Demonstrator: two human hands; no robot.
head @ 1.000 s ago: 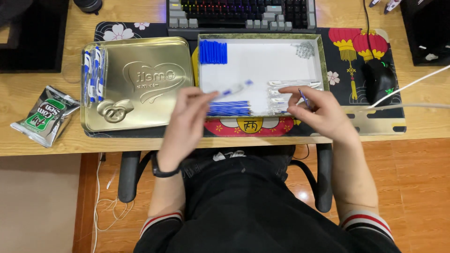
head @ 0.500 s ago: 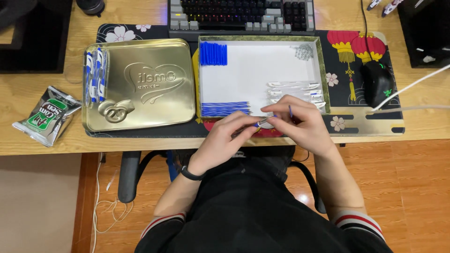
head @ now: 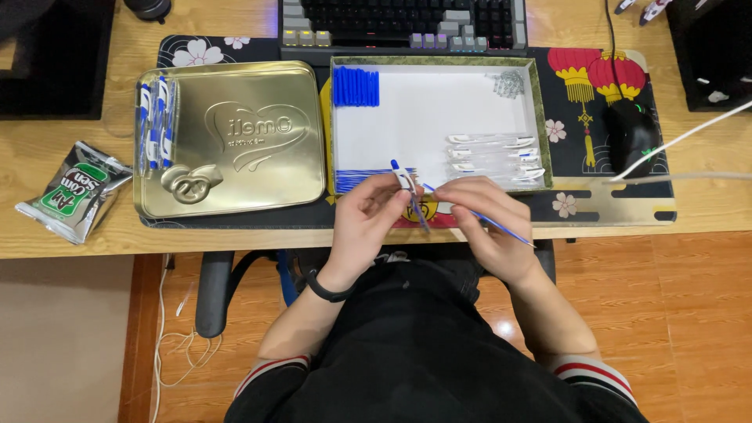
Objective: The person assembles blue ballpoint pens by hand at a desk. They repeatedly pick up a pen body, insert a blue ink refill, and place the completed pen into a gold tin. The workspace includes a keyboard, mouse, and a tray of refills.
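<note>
My left hand [head: 368,219] pinches a clear pen barrel with a blue cap [head: 404,182] over the desk's front edge. A thin blue refill [head: 489,223] sits in my right hand [head: 489,223], angled up-left, its tip close to the barrel. Just behind my hands lies a shallow white box [head: 423,117]. It holds several blue caps [head: 356,86] at its back left, blue refills [head: 356,180] at its front left, clear barrels [head: 493,157] at the right and small springs [head: 507,82] at its back right.
A gold tin lid [head: 235,141] with several finished pens [head: 153,125] lies to the left, a snack packet [head: 74,192] beyond it. A keyboard [head: 403,19] is behind the box, a black mouse [head: 627,133] and white cable [head: 681,137] to the right.
My left hand has drawn back from over the box to the desk's front edge. Both hands met there and now hold the barrel and the refill together.
</note>
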